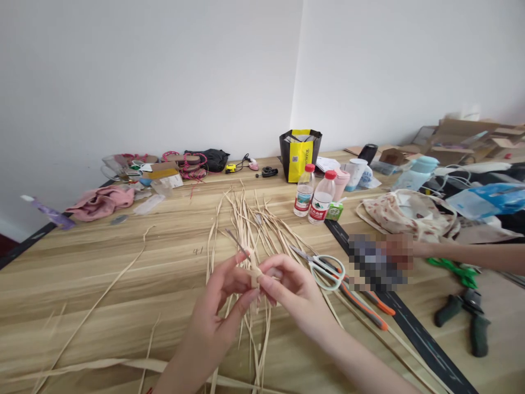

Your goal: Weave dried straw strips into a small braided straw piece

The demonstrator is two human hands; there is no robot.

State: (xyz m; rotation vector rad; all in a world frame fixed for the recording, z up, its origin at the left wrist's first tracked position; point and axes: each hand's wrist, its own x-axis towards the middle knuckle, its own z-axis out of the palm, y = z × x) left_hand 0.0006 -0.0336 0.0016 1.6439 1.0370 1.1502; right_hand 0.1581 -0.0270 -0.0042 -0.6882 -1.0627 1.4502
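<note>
My left hand (225, 301) pinches a small pale woven piece (255, 275) from the left, and a thin dark pointed tool (234, 239) sticks up from its fingers. From the right, my right hand (291, 287) grips the same piece between thumb and fingers. The two hands nearly meet. Beneath and beyond them, long pale straw-like strips (243, 216) fan out over the wooden table (94, 262). Scissors with light green handles (328, 272) lie right of my right hand, beside orange-and-grey handled pliers (365, 306).
Two red-capped bottles (304, 191) and a black-and-yellow bag (301, 156) stand at the back. Another person's arm (463, 256) reaches in from the right, above dark-handled cutters (465, 317). A pink cloth (102, 202) lies at the left; a patterned cloth bag (410, 216) is at the right.
</note>
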